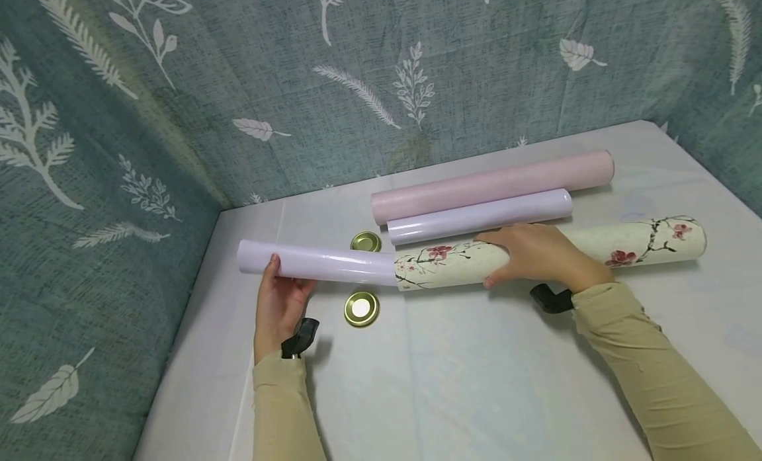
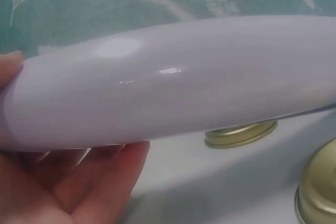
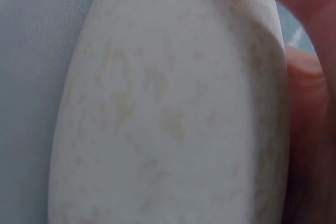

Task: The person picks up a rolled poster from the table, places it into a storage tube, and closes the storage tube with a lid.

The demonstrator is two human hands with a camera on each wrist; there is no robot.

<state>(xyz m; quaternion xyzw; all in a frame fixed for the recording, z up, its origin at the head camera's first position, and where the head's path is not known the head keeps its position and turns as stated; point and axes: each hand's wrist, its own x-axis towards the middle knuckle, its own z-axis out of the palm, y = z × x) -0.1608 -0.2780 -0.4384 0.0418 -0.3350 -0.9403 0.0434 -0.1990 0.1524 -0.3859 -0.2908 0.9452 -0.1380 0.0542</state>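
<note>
The flowery roll [image 1: 445, 267] is gripped around its middle by the right hand [image 1: 532, 251]. At its left end, a shiny pale roll [image 1: 333, 264] is held by the left hand [image 1: 278, 313]. Behind the flowery roll, another pale roll [image 1: 476, 217] and a pink roll [image 1: 494, 186] are seen. Two gold lids [image 1: 361, 309] are seen left of it.

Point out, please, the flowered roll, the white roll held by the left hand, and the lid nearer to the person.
Flowered roll [image 1: 449, 267]: head view, on its patterned side, near the left end.
White roll [image 1: 321, 263]: head view, middle of its glossy side.
Lid [image 1: 361, 308]: head view, on its pale centre.
</note>
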